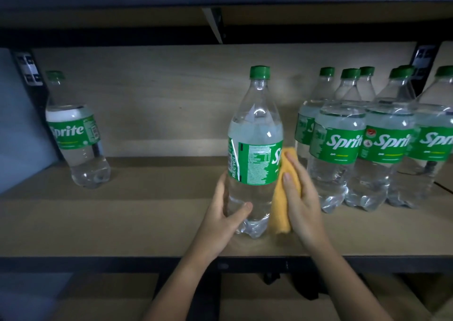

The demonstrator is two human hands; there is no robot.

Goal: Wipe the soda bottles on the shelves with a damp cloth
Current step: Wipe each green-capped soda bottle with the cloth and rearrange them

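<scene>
Biggest risk here, I reckoned, was the bottle tipping: it was tall, it stood upright on the shelf, and the cloth pushed sideways on it. A hard swipe could have knocked it left, or the elbow could have bumped the cluster of bottles just to the right. The left hand was wrapped round the lower body of the bottle, thumb across the front, steadying it. The right hand held the orange cloth flat against the bottle's right side, fingers mostly straight, so the bottle sat squeezed between both hands. One lone bottle stood well off to the left.
</scene>
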